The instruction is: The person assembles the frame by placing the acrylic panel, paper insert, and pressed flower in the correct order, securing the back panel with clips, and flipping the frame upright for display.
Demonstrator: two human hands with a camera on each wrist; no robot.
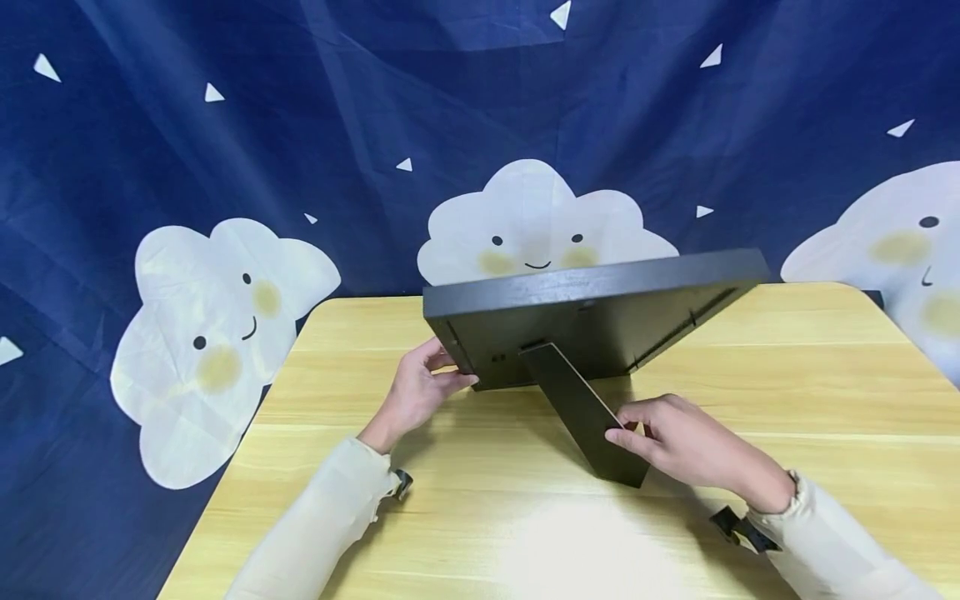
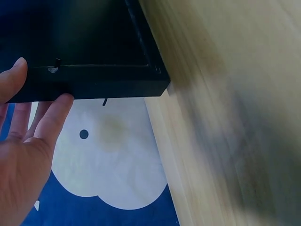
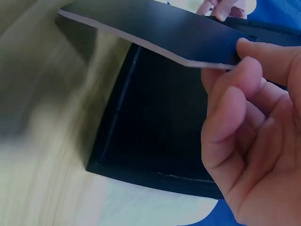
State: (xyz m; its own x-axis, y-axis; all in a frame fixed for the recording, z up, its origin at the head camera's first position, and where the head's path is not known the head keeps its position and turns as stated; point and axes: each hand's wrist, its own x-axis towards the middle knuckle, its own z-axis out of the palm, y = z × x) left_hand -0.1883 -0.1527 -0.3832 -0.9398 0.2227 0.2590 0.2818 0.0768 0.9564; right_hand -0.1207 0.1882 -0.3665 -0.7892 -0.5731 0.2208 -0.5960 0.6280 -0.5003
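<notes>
A black picture frame (image 1: 592, 333) leans on the table with its back toward me, its top edge tipped my way. From its back a flat easel leg (image 1: 570, 408) swings out toward the table. My left hand (image 1: 420, 387) grips the frame's left side near the lower corner, thumb on the back and fingers on the outer edge, as the left wrist view shows. My right hand (image 1: 686, 442) pinches the easel leg's edge near its lower end between thumb and fingers. In the right wrist view the leg (image 3: 160, 28) stands away from the frame's back (image 3: 160, 117). The frame's front is hidden.
The light wooden table (image 1: 315, 367) reaches back to a dark blue cloth (image 1: 360, 83) printed with white clouds and small triangles. Small dark devices are strapped at both wrists, over pale sleeves (image 1: 315, 525).
</notes>
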